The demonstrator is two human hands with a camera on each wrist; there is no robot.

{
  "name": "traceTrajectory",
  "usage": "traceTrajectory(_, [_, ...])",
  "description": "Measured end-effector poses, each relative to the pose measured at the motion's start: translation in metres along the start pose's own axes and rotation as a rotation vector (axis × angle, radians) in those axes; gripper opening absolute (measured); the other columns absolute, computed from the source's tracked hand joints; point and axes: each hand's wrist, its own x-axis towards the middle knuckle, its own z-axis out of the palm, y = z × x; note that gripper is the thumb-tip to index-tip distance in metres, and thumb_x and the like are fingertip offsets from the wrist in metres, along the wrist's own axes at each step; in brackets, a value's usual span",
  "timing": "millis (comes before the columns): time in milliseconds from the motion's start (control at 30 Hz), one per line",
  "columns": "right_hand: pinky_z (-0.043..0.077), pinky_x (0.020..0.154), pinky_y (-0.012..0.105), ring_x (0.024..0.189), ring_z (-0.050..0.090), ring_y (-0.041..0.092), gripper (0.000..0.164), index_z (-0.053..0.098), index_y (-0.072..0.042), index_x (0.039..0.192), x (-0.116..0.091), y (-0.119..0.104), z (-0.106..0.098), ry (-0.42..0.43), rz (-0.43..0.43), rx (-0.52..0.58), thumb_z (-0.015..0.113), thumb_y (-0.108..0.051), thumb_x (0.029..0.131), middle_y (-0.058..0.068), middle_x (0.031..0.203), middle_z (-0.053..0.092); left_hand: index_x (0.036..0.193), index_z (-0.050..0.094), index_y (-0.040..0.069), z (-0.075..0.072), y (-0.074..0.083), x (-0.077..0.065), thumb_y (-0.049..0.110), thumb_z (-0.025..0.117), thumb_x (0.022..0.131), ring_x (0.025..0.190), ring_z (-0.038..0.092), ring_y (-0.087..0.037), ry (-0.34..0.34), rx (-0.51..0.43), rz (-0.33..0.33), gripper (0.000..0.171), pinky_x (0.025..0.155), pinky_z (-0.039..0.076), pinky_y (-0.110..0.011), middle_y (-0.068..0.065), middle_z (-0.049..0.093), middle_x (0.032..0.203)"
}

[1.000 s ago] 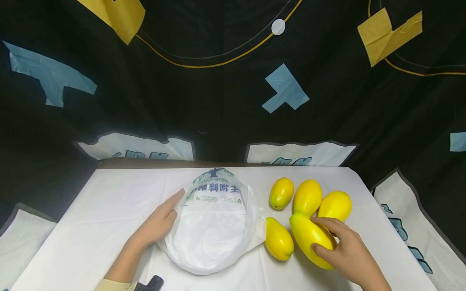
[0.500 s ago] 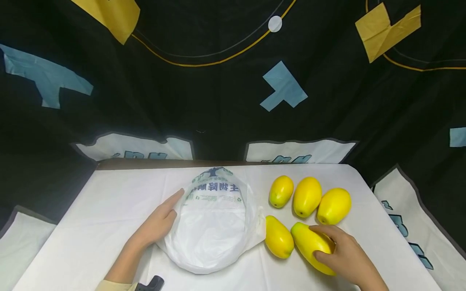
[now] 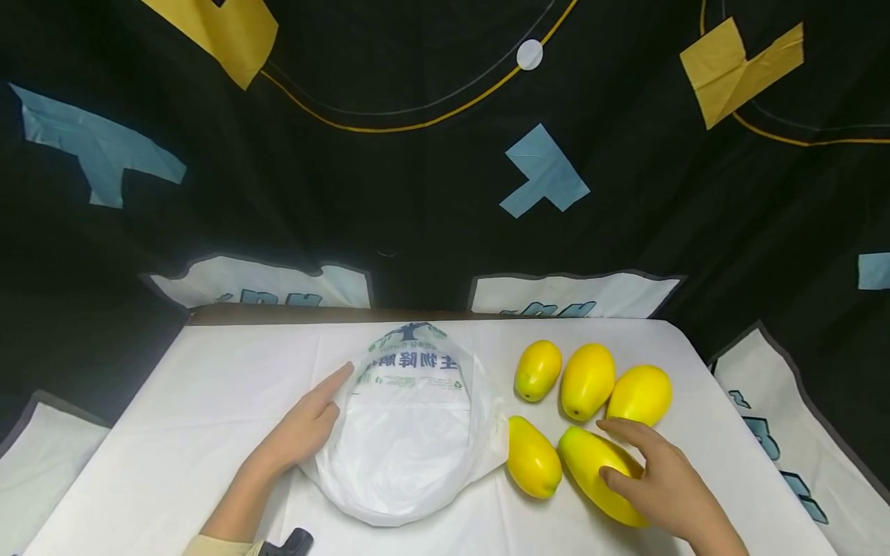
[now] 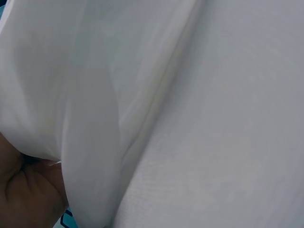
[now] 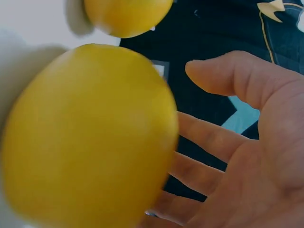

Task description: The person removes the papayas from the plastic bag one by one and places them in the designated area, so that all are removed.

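Observation:
A yellow papaya point(image 3: 594, 467) with a greenish tip lies on the white table at the front right. My right hand point(image 3: 667, 479) is around its near end, thumb and fingers spread apart. In the right wrist view, a gap shows between the thumb and the big papaya point(image 5: 90, 137). My left hand point(image 3: 302, 425) holds the left rim of a white plastic bag point(image 3: 406, 455), index finger stretched along the edge. The bag's mouth gapes toward me, with printed characters on its far side. Bag film point(image 4: 90, 118) hides most of the left fingers in the left wrist view.
Another papaya point(image 3: 533, 457) lies against the bag's right side. Behind it, three more stand in a row: a left one point(image 3: 538, 371), a middle one point(image 3: 587, 382) and a right one point(image 3: 640, 394). A black curtain point(image 3: 417, 193) hangs behind the white table point(image 3: 229, 363).
My right hand has lowered the papaya toward me onto the table, away from the rear row, and its fingers have opened off it. The left hand and bag stay put.

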Motion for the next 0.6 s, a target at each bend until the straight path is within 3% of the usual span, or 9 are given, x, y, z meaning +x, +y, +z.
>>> traceTrajectory(200, [0.05,0.091,0.058,0.12,0.054,0.034,0.048,0.061,-0.02,0.129,0.012,-0.016,-0.007,0.134,-0.152,0.009,0.076,-0.022,0.084,0.006,0.137,0.055,0.153,0.025,0.002,-0.003,-0.001,0.0,0.0,0.032,0.097,0.145,0.017,-0.037,0.012,0.012,-0.019,0.057,0.117,0.014,-0.053,-0.018,0.023,0.158])
traceTrajectory(367, [0.048,0.094,0.058,0.126,0.049,0.032,0.042,0.062,-0.021,0.128,0.024,-0.034,-0.005,0.192,-0.239,0.037,0.072,-0.023,0.087,0.003,0.139,0.053,0.153,0.026,0.001,-0.004,-0.001,0.0,0.001,0.035,0.097,0.145,0.018,-0.037,0.035,0.045,0.001,0.057,0.117,0.015,-0.053,-0.018,0.023,0.158])
traceTrajectory(600, [0.04,0.106,0.053,0.134,0.043,0.023,0.052,0.054,-0.022,0.137,0.048,-0.058,0.007,0.249,-0.4,0.056,0.07,-0.033,0.089,-0.004,0.146,0.046,0.153,0.031,0.01,-0.007,0.006,-0.002,0.008,0.043,0.098,0.145,0.022,-0.033,0.112,0.212,0.067,0.057,0.115,0.022,-0.053,-0.007,0.02,0.161])
